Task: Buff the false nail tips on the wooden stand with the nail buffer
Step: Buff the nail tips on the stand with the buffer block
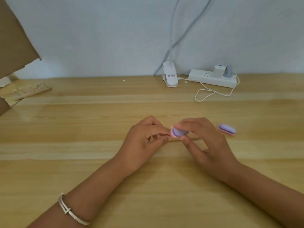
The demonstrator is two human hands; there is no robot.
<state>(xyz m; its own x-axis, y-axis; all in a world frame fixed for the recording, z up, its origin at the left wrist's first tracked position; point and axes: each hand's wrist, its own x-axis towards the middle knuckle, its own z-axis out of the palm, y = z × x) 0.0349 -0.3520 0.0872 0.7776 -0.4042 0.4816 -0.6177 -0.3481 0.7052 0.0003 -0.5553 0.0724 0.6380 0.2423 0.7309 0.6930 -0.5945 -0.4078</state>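
At the middle of the wooden table my right hand (204, 142) pinches a purple and pink nail buffer (178, 132) between thumb and fingers. The buffer's end meets a small pale nail tip (172, 127), which my left hand (144, 142) holds with curled fingers. A strip of light wood (192, 139), mostly hidden under both hands, lies on the table below the buffer. A second wooden stand (32, 92) with several clear nail tips on wire posts rests at the far left.
A second purple and pink buffer (227, 129) lies just right of my right hand. At the table's back edge stand a white clip lamp base (170, 76) and a white power strip (212, 78) with a looping cable (213, 92). Brown cardboard (14, 38) leans at the left.
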